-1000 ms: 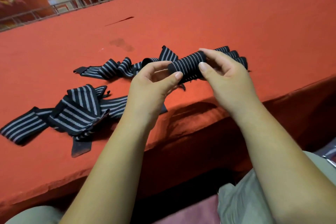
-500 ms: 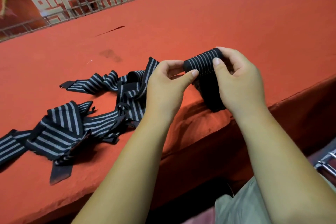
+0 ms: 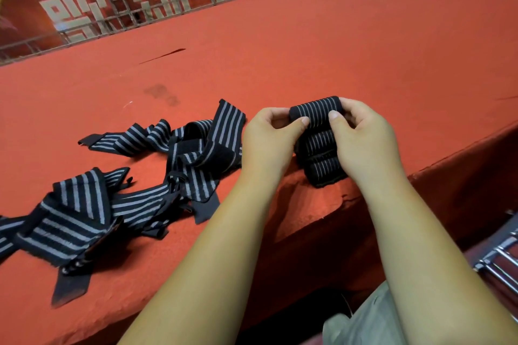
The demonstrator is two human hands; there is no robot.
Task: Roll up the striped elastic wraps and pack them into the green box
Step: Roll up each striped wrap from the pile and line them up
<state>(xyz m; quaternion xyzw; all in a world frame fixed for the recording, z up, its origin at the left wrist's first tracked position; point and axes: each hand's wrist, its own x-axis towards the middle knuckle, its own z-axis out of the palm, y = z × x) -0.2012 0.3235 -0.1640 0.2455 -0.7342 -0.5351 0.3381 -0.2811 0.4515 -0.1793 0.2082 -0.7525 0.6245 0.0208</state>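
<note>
left hand [image 3: 269, 140]: fingers pinch the rolled wrap's left end
right hand [image 3: 364, 137]: fingers grip its right end
rolled wrap [image 3: 316, 115]: near the red surface [image 3: 336, 50] edge, tail hanging
loose wraps [image 3: 117, 190]: heaped left

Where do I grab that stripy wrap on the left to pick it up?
Pinch the plain black end tab of the leftmost striped wrap, coming from the near side: it sticks out flat and free, while the rest lies folded over itself.
</note>
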